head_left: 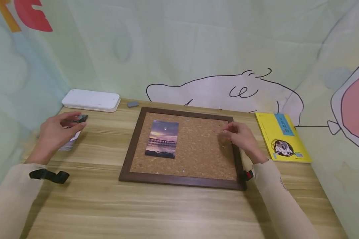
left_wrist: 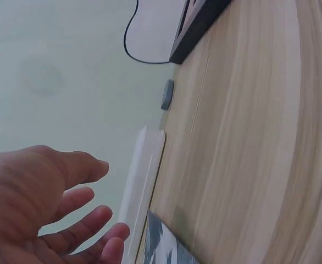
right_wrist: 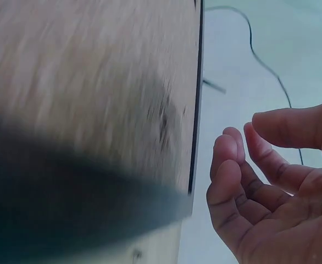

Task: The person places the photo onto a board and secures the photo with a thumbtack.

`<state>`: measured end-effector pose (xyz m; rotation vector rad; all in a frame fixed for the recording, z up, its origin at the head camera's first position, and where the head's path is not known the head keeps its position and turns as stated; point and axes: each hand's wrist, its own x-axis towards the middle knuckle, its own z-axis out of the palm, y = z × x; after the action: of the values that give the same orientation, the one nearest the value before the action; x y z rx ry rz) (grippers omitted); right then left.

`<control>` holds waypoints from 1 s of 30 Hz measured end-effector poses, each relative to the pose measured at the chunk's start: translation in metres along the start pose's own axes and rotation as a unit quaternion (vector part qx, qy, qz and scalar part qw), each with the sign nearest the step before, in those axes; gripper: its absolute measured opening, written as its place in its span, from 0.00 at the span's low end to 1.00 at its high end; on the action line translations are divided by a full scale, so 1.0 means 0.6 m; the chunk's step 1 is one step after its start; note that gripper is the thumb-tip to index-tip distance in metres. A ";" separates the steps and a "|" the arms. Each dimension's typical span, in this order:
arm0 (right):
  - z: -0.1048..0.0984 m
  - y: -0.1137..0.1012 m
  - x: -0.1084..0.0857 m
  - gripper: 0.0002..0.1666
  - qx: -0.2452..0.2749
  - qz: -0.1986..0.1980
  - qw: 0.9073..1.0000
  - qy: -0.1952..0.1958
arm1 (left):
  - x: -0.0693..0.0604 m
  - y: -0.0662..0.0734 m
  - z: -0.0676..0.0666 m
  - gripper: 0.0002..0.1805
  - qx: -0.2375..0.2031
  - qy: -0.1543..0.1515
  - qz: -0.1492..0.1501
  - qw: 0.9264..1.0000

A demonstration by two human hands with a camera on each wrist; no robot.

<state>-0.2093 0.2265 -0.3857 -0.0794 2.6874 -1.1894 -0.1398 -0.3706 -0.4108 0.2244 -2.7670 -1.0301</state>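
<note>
White closed case (head_left: pixel 91 100), corkboard (head_left: pixel 203 146), left grip (head_left: pixel 55 133) parted, empty, right grip (head_left: pixel 243 137) curled, hold unclear

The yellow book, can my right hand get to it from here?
Likely yes: your right hand is at the right side of the corkboard, the yellow book lies just to its right, and nothing visible blocks the way.

Passage allowed across near tabletop (head_left: pixel 182 212), far left blocked by white case (head_left: pixel 91 99), room right of corkboard (head_left: pixel 203 146) seemingly narrowed by yellow book (head_left: pixel 267 132)
</note>
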 end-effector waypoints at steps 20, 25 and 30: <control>-0.059 0.095 -0.004 0.19 -0.087 0.102 0.991 -0.018 | 0.019 -0.057 -0.008 0.35 0.074 0.025 -0.063 0.995; -0.054 0.104 -0.004 0.17 -0.098 0.085 0.991 -0.013 | 0.021 -0.074 -0.007 0.36 0.104 0.007 -0.073 0.992; -0.054 0.105 -0.005 0.15 -0.102 0.076 0.992 -0.009 | 0.025 -0.081 -0.005 0.37 0.125 -0.004 -0.074 0.989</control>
<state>-0.2108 0.2928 -0.4103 0.0838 2.7346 -0.8636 -0.1499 -0.4116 -0.4388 0.4672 -2.9196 -0.7096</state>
